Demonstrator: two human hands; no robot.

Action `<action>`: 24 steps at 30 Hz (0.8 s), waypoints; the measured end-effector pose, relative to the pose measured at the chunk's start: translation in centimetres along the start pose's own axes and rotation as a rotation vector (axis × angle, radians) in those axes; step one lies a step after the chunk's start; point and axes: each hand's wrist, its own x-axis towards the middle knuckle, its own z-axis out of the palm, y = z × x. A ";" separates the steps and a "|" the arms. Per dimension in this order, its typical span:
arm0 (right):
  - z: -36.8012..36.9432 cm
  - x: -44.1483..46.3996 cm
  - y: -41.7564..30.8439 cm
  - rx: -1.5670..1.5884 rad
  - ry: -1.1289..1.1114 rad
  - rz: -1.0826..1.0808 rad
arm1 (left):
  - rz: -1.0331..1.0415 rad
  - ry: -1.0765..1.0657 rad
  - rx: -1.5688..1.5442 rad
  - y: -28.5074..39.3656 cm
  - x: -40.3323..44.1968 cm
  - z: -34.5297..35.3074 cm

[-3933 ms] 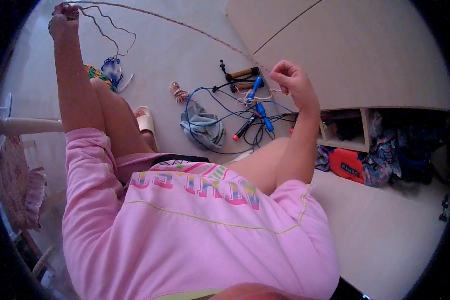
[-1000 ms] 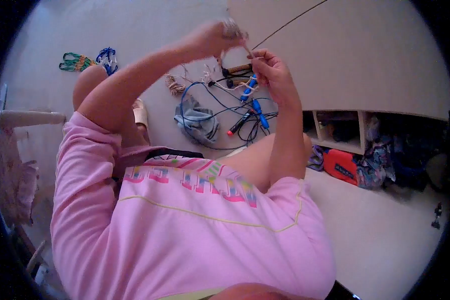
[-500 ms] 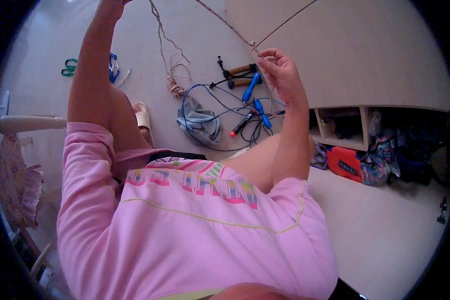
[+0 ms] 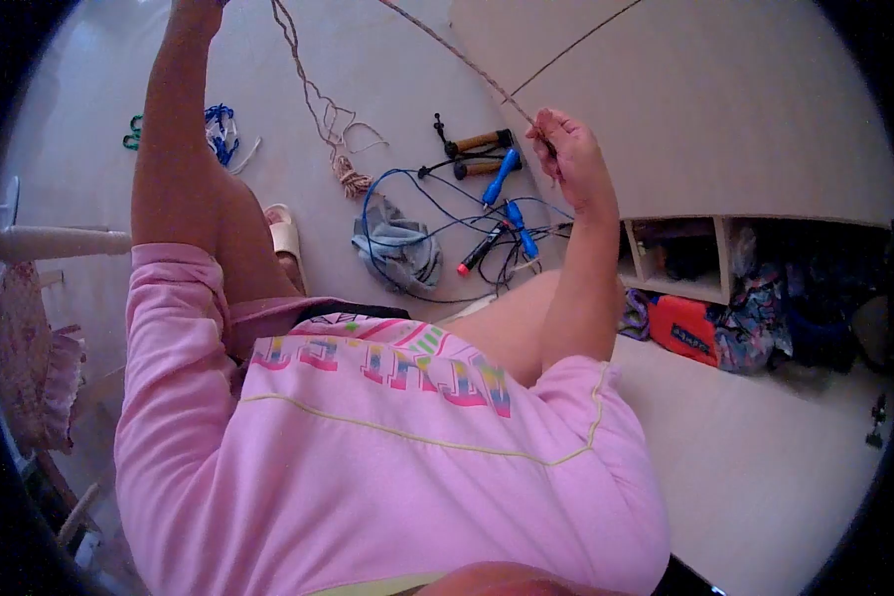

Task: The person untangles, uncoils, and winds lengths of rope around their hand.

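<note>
A thin tan rope (image 4: 467,68) runs taut from the top edge down to my right hand (image 4: 571,159), whose fingers are closed round its lower end. My left hand (image 4: 199,8) is mostly cut off by the top edge, so its fingers and anything in them are hidden. Two loose strands of similar cord (image 4: 306,84) hang from the top edge between my hands. They lead down to a wrapped cord bundle (image 4: 352,179) on the floor.
On the floor lie a blue-handled jump rope (image 4: 501,179), a brown-handled one (image 4: 482,142), a grey cloth (image 4: 397,248) and a green and blue cord (image 4: 221,134). A pale cabinet (image 4: 725,119) with stuffed cubbies stands right. A chair (image 4: 60,245) is at left.
My right hand has shifted slightly right and down, and the knot once above its fingers no longer shows. My left arm has moved a little left. The hanging strands swung left.
</note>
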 end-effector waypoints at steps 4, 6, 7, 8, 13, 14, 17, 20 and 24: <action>-1.0 -0.2 -0.2 -0.006 -0.049 -0.004 | -0.019 0.027 -0.108 0.0 0.6 -0.7; -1.2 -0.5 -0.3 -0.119 -0.038 -0.018 | -0.012 0.005 -0.147 -0.2 0.9 -1.5; -1.4 -0.5 -0.2 -0.084 -0.011 -0.011 | -0.011 0.031 -0.139 -0.4 1.0 -1.7; -1.8 -0.4 0.2 -0.046 0.016 -0.004 | -0.009 0.057 -0.129 -0.5 1.1 -1.9; -4.0 -1.5 0.6 -0.084 -0.008 0.019 | 0.041 0.083 -0.158 -0.4 1.3 -2.4; -4.2 -1.7 0.8 -0.130 -0.006 0.022 | 0.042 0.079 -0.150 -0.2 1.1 -2.4; -6.0 -2.9 1.6 -0.117 0.081 0.077 | 0.045 0.048 -0.114 0.5 0.4 -1.8; -9.4 -4.9 2.4 -0.029 0.256 0.093 | 0.050 -0.046 -0.047 1.6 -0.8 0.1; -16.7 -8.1 5.1 -0.580 0.641 0.024 | -0.080 -0.439 -0.049 0.7 -1.1 0.3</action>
